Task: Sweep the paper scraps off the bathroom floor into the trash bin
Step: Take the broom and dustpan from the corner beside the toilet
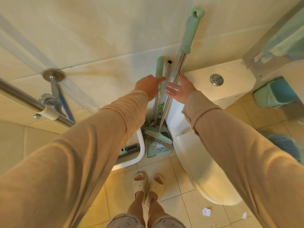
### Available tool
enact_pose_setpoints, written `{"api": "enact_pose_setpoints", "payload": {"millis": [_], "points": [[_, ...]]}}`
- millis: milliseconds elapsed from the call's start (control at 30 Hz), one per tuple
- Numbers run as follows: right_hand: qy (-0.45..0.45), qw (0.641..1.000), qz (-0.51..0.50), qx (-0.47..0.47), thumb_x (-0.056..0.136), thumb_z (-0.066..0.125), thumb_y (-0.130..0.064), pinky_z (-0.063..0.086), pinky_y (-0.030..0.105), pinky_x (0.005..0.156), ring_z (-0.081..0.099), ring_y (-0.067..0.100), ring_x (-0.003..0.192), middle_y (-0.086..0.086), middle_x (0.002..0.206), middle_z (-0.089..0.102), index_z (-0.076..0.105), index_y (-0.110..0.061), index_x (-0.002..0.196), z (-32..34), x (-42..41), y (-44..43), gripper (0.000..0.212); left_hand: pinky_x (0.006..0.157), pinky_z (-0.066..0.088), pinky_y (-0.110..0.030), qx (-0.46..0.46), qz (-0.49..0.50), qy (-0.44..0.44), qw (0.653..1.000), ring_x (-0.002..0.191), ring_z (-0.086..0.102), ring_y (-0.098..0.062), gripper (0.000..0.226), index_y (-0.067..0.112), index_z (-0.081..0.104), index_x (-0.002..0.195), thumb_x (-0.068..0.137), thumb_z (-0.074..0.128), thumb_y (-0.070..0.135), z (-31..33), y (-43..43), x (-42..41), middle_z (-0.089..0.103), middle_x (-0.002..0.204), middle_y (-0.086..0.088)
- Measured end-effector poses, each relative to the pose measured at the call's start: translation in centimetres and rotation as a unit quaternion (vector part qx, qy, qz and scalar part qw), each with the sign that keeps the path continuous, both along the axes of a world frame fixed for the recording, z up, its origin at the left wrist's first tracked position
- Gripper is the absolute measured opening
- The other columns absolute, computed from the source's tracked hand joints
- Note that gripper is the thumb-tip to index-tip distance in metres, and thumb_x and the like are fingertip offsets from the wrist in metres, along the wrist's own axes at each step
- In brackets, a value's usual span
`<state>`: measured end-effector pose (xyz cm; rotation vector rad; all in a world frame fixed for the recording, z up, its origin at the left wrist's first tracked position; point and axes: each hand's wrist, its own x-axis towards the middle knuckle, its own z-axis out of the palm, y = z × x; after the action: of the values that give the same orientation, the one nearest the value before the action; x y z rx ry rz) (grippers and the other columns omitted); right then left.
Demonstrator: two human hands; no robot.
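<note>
A broom (176,76) with a steel pole and green grip leans on the wall between a white basin and the toilet, its head resting in a green dustpan (156,148). The dustpan's own steel handle (162,84) stands just left of the broom pole. My left hand (148,85) reaches to the dustpan handle, fingers touching it but not closed. My right hand (179,89) is open, palm beside the broom pole. Paper scraps (206,211) lie on the tiles at lower right. A green trash bin (274,94) stands right of the toilet tank.
The white toilet (205,178) fills the right side, its tank (230,74) against the wall. A white basin (139,155) sits at left, with a metal rail (32,102) and pipe fittings above it. A blue object (286,143) lies behind my right sleeve. My slippered feet (148,185) stand on beige tiles.
</note>
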<state>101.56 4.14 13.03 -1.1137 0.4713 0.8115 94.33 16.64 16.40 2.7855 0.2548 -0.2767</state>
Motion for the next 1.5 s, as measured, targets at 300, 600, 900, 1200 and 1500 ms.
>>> {"api": "enact_pose_setpoints", "payload": {"millis": [300,600,900,1200,1500], "points": [[0.018,0.999,-0.046,0.010,0.095,0.031,-0.055,0.038,0.051,0.108,0.044,0.036,0.131,0.010,0.147,0.045,0.018,-0.021,0.152,-0.6,1.1,1.6,0.067,0.097,0.044,-0.045,0.203,-0.081,-0.042,0.975,0.128,0.036,-0.041,0.058,0.021,0.036,0.138,0.088,0.059,0.002,-1.3,0.2,0.7,0.025,0.149,-0.023],[0.136,0.979,-0.148,0.040,0.094,0.043,-0.043,0.046,0.042,0.095,0.052,0.038,0.117,0.024,0.108,0.058,0.049,-0.013,0.085,-0.7,-3.3,-2.0,0.032,0.120,0.008,-0.048,0.411,-0.245,-0.051,0.877,0.146,0.002,-0.032,0.039,0.015,0.045,0.134,0.095,0.052,0.016,-1.6,0.0,0.8,0.002,0.159,-0.010],[0.264,0.939,-0.188,0.115,0.097,0.047,-0.022,0.058,0.039,0.068,0.059,0.036,0.084,0.021,0.096,0.052,0.051,-0.001,0.095,0.4,-9.2,-3.2,0.022,0.120,0.006,-0.048,0.493,-0.329,0.028,0.805,0.121,0.050,-0.028,0.022,0.010,0.067,0.108,0.091,0.055,0.004,0.5,-2.1,-0.3,0.067,0.114,-0.005],[0.323,0.888,-0.272,0.183,0.098,0.041,-0.015,0.047,0.023,0.029,0.058,0.028,0.032,0.000,0.152,0.037,0.053,-0.014,0.135,1.4,-16.6,-6.0,0.039,0.091,0.039,-0.031,0.478,-0.488,0.073,0.727,0.094,0.066,-0.019,0.008,0.020,0.067,0.086,0.086,0.067,0.011,2.2,-5.1,-7.8,0.072,0.099,0.002],[0.319,0.870,-0.329,0.181,0.097,0.038,-0.023,0.037,0.012,0.028,0.043,0.017,0.019,0.010,0.032,0.038,0.039,-0.007,0.060,0.7,-22.7,-7.5,0.040,0.100,0.033,-0.034,0.471,-0.498,0.023,0.728,0.096,0.061,-0.019,0.015,0.019,0.065,0.084,0.088,0.060,0.005,2.5,-6.2,-11.6,0.070,0.098,0.004]]}}
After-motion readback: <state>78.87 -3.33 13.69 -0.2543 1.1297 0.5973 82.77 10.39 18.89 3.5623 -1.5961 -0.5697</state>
